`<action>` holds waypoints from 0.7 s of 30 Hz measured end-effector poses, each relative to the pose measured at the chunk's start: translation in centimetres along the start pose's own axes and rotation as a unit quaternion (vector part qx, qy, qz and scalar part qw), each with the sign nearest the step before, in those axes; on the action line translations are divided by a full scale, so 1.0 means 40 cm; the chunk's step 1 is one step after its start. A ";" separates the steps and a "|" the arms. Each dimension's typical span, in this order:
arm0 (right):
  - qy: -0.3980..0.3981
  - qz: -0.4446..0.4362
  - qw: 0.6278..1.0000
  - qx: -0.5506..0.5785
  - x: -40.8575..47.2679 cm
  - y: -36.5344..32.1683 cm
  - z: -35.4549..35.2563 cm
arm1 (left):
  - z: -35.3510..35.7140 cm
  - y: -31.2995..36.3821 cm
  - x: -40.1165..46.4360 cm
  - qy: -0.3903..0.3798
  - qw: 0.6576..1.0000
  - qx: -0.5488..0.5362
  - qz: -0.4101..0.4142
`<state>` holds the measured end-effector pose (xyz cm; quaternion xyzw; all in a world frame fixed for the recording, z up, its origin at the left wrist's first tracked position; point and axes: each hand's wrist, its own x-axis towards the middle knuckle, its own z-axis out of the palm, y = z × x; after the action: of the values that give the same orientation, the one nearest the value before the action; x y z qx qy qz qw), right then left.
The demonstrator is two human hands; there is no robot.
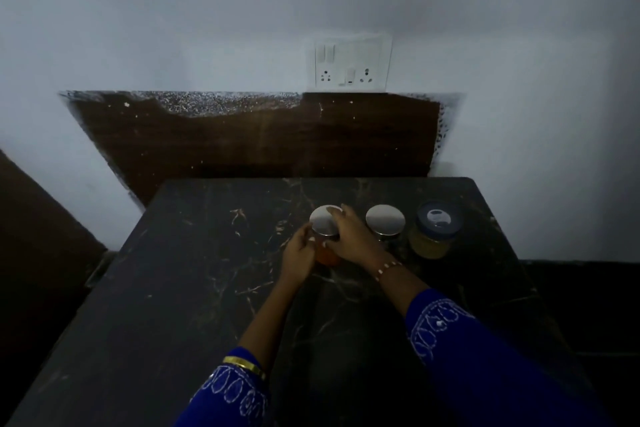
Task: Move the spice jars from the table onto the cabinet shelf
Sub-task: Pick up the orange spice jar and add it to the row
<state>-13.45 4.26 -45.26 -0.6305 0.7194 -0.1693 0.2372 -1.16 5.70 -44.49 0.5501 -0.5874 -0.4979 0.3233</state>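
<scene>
Three spice jars stand in a row on the dark marble table (194,288). The leftmost jar (323,222) has a shiny steel lid and orange contents. My left hand (299,251) cups its left side and my right hand (349,236) wraps its right side, so both hold it between them. A second steel-lidded jar (385,220) stands just right of it, untouched. Furthest right is a jar (434,230) with a dark blue lid and yellowish contents. No cabinet shelf is in view.
Behind the table a brown wooden panel (242,146) leans on the white wall, with a switch and socket plate (351,62) above it. A dark piece of furniture (34,236) stands at the left. The scene is dim.
</scene>
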 end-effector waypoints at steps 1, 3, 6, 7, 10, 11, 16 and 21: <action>-0.009 0.006 1.000 -0.006 0.012 -0.002 0.005 | -0.001 -0.008 -0.005 -0.003 1.000 -0.015 -0.003; -0.019 0.023 0.999 -0.017 0.032 -0.005 0.017 | -0.005 -0.021 -0.018 -0.008 0.999 -0.028 -0.019; 0.006 0.033 0.999 -0.012 0.044 -0.006 0.045 | -0.015 -0.039 -0.037 -0.018 0.998 -0.039 -0.037; 0.025 0.030 0.999 -0.005 0.042 -0.005 0.053 | -0.019 -0.044 -0.043 -0.022 0.998 -0.041 -0.045; 0.075 0.025 0.997 0.024 0.030 -0.003 0.060 | -0.038 -0.058 -0.039 -0.023 0.996 -0.059 -0.068; 0.080 0.023 0.996 0.037 0.025 -0.003 0.061 | -0.045 -0.064 -0.033 -0.021 0.995 -0.069 -0.075; 0.106 0.035 0.984 0.136 -0.042 0.005 0.074 | -0.065 -0.090 -0.003 -0.012 0.993 -0.078 -0.090; 0.106 0.104 0.910 0.387 -0.137 0.001 0.056 | -0.082 -0.103 0.002 -0.058 0.984 -0.118 -0.124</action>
<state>-11.73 9.78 -46.44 -0.3895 0.6794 -0.4748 0.4015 3.19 5.28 -47.43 0.5469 -0.4695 -0.6310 0.2869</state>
